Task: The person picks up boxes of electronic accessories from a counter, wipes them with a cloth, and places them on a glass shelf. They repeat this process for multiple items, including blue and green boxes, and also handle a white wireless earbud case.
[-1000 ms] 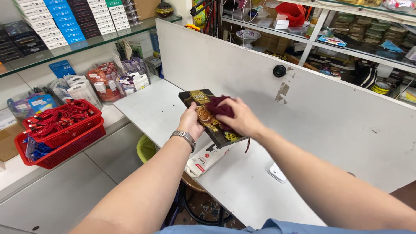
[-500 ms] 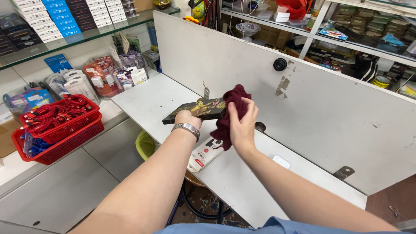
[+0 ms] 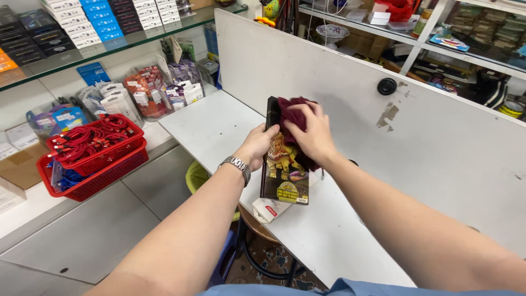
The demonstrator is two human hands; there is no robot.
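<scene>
The left hand grips a flat black retail box by its left edge, fingers clenched around it, a metal wristwatch on the wrist; the box stands nearly upright above the white desk, its printed golden-creature face turned toward the camera; the right hand presses a dark red cloth against the box's upper part, fingers closed on the cloth; a small white packet lies on the desk edge just below the box; a white partition panel rises behind the desk; to the left, well apart, stacked red baskets hold red cables; a stool sits under the desk.
</scene>
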